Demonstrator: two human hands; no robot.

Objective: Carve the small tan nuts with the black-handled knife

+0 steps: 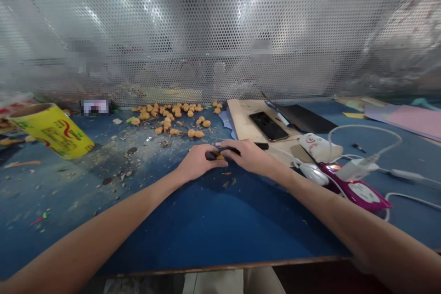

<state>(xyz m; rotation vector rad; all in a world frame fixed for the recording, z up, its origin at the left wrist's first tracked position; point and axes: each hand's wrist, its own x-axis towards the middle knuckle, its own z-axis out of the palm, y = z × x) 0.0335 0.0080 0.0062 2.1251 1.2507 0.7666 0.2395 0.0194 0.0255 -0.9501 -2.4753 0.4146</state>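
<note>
Bare forearms [86, 234] are reaching in from both lower corners over a blue work table [220, 225], and the two hands are meeting just above its scuffed surface. The left hand [196, 162] is curling its fingers inward around a small dark object [211, 156], while the right hand [250, 156] is bending over a black handle [261, 145], with its fingers closing on the handle's near end. Their fingers are almost touching, and the exact grip is hidden. A small tan lump [220, 157] is showing just beneath the fingertips, between both hands.

Many more tan lumps [168, 115] are lying in a loose scatter farther along the table, near the foot of a perforated metal screen [220, 32]. A yellow printed roll [51, 131] is sitting at the left, amid crumbs and debris. To the right of the hands, a black smartphone [268, 126] is resting on a beige board [244, 117], beside a black pad [305, 118]. A white bottle [320, 147], a white charger [354, 170] and a magenta-and-white pouch [358, 190] are lying near the right hand, with a white cable [379, 135] looping around them.
</note>
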